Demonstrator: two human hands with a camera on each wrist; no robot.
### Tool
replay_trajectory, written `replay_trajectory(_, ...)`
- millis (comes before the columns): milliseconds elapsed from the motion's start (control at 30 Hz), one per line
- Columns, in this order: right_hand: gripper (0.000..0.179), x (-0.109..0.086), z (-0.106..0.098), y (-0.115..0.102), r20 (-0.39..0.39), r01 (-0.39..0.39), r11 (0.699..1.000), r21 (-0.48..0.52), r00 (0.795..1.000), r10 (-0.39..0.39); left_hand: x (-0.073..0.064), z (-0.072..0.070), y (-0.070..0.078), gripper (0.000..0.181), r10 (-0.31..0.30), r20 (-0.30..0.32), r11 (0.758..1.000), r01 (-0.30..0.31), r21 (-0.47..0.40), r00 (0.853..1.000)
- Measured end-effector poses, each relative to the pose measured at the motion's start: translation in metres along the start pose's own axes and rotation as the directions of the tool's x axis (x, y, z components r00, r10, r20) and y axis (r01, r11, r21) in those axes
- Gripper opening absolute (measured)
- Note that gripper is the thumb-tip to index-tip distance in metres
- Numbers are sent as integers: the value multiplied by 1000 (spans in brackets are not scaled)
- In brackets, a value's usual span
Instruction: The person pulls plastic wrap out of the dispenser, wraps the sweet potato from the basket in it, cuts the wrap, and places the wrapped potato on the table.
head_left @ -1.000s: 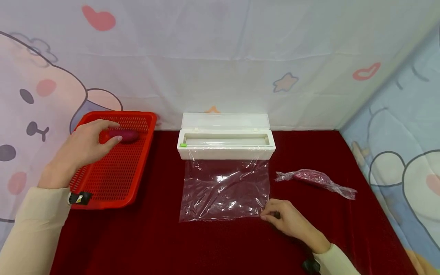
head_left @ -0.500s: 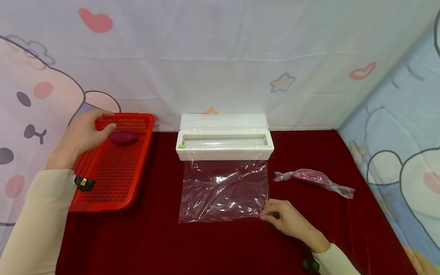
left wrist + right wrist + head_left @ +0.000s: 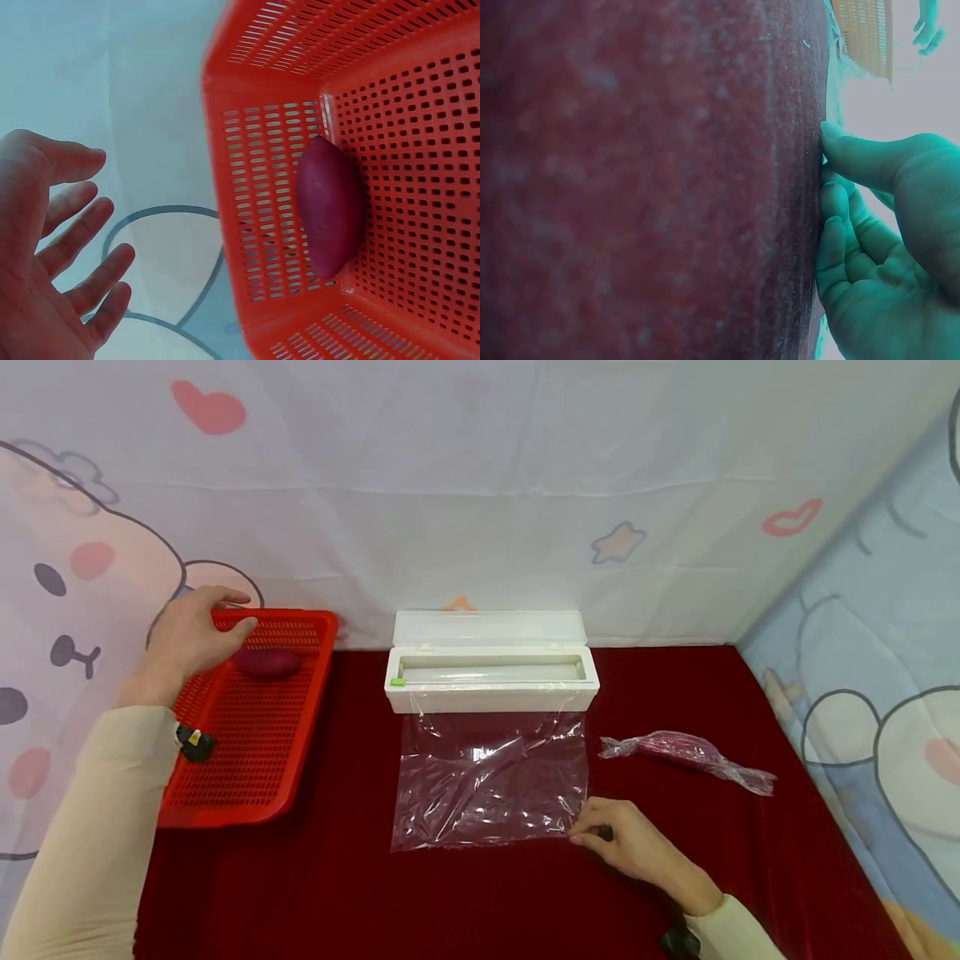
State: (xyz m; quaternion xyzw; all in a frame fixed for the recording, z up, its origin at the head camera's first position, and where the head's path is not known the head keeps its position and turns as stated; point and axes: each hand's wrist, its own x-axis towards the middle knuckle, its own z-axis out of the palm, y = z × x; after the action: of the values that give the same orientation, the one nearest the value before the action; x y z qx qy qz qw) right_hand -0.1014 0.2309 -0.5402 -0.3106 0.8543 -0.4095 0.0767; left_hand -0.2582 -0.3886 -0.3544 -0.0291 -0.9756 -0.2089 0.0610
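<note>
My left hand hovers over the back left of the red basket, thumb and fingers apart, holding nothing. A purple sweet potato lies in the basket against its back wall. In the left wrist view the sweet potato is whole and bare, with the hand off to one side of the rim. My right hand pinches the near right corner of a sheet of clear plastic wrap, low over the cloth. The sheet runs out of a white wrap dispenser, whose lid stands up.
On the right lies a sweet potato wrapped in film, its ends twisted. A green slider sits at the left of the dispenser's front edge. Dark red cloth covers the table. A printed curtain hangs behind.
My left hand has moved away toward the back of the basket, its forearm reaching further in. The right hand and the plastic wrap stay in place.
</note>
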Motion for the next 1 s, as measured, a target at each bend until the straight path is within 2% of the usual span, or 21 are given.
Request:
replay_trajectory(133, 10, -4, -1, -3, 1, -16, 1000, 7, 1000, 16, 3, 8, -3, 54, 0, 15, 1000, 0, -15, 1000)
replay_trajectory(333, 11, -4, -4, -4, 6, -26, 1000, 6, 1000, 26, 10, 24, -11, 53, 20, 6, 1000, -20, -8, 1000)
replay_trajectory(567, 11, 3, -1, -1, 19, -5, 1000, 2, 1000, 5, 10, 45, -39, 58, -25, 85, 1000, 24, 15, 996)
replay_trajectory(667, 11, 4, 0, 0, 26, -10, 1000, 1, 1000, 10, 9, 53, -47, 58, -15, 117, 1000, 12, 25, 993)
replay_trajectory(833, 12, 4, -2, 1, 18, -16, 1000, -1, 1000, 16, 12, 68, -51, 58, 8, 161, 998, -18, 61, 987)
replay_trajectory(1000, 12, 4, -3, 2, 21, -8, 1000, -3, 1000, 8, 14, 78, -52, 55, 14, 168, 991, -36, 128, 986)
